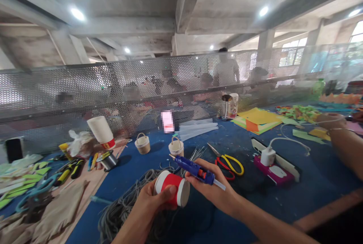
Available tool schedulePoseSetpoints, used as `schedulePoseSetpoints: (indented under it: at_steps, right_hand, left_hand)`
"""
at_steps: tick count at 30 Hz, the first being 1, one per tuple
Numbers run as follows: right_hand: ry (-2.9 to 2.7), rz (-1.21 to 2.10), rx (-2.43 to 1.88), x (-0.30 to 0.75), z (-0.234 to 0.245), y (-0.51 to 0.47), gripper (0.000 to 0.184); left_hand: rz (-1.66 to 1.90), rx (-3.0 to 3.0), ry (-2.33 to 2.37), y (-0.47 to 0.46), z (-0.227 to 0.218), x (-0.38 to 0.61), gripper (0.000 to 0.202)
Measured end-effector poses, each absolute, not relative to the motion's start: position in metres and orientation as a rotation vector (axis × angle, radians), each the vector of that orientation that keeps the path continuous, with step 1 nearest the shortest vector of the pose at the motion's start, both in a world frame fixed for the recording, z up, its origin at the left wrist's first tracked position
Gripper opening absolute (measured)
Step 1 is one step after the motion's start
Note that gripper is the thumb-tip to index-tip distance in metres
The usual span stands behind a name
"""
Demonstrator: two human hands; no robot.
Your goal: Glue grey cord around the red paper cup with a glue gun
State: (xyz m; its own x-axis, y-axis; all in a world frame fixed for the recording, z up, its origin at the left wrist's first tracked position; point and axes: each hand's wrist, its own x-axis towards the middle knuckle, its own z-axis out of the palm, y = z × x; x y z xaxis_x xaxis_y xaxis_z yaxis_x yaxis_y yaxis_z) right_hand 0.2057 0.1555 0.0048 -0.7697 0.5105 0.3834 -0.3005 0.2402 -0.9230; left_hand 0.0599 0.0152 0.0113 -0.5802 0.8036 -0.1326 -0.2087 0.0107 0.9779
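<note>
My left hand (153, 198) is wrapped round a red and white paper cup (172, 183), which lies on its side in the air with its base turned to the right. In my right hand (218, 187) is a blue hot glue gun (188, 166); its nozzle points up and left, above the cup and apart from it. A clear glue stick (219, 184) sticks out of the gun's back end. Under my hands lies a heap of grey cord (124, 195). Two small baskets with handles, one basket (143, 144) left and another basket (176, 147) right, stand beyond.
Pliers (214, 149) and yellow-red scissors (231, 164) lie right of centre, near a charger (268, 157) with a white cable. Stacked paper cups (101, 132) and a wire spool (109, 160) stand left. Another person's arm (344, 142) reaches in at right. A perforated metal screen (113, 85) runs behind.
</note>
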Motion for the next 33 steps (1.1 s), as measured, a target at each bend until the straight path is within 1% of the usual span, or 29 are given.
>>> schedulePoseSetpoints:
  at_steps: [9,15,20,25,27,31,33]
  right_hand:
    - [-1.821,1.657,-0.225,0.202,0.003,0.155,0.023]
    - [-1.815,1.669,-0.231,0.202,0.003,0.155,0.025]
    - [-1.823,1.655,-0.224,0.202,0.003,0.155,0.024]
    - [-1.833,1.676,-0.224,0.203,0.005,0.154,0.022]
    - [-1.81,1.685,-0.237,0.203,0.006,0.154,0.023]
    - [-1.766,1.678,-0.252,0.202,0.004,0.155,0.023]
    - [-1.772,1.683,-0.25,0.202,0.002,0.155,0.022]
  left_hand:
    - [1.689,0.602,1.511,0.016,0.011,0.059,0.049]
    - [1.715,0.554,1.528,0.018,0.007,0.058,0.065]
    - [1.69,0.586,1.57,0.018,0.004,0.058,0.069]
    - [1.721,0.553,1.592,0.018,0.004,0.058,0.079]
    - [1.744,0.519,1.54,0.018,0.005,0.06,0.073]
    - [1.784,0.426,1.428,0.018,0.011,0.066,0.048]
    - [1.805,0.413,1.407,0.019,0.013,0.069,0.039]
